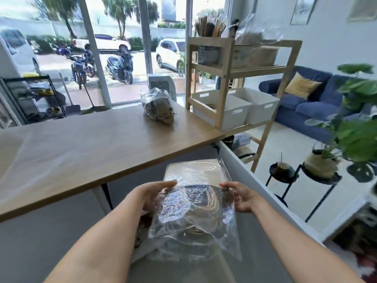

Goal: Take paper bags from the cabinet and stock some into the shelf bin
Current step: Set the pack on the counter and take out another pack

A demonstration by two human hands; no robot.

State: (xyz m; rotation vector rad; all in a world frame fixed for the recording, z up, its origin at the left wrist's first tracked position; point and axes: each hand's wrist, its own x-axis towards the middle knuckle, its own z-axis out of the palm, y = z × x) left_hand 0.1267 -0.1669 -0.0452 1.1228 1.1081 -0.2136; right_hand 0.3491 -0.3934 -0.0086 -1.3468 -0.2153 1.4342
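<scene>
I hold a clear plastic pack of paper bags [195, 203] below the counter edge, in front of the open cabinet [240, 160]. My left hand [155, 196] grips its left side and my right hand [242, 198] grips its right side. Tan paper and looped handles show through the plastic. A second plastic-wrapped bundle of paper bags [158, 108] lies on the wooden counter [81, 144]. Two white bins [230, 111] sit side by side on the wooden shelf unit [224, 64] at the counter's right end.
The shelf's top level holds a bin of sticks [210, 31] and a plastic-covered box [255, 50]. Right of the shelf are plant stands with pots [320, 166], a large leafy plant [359, 123] and a blue sofa [302, 94]. Windows run behind the counter.
</scene>
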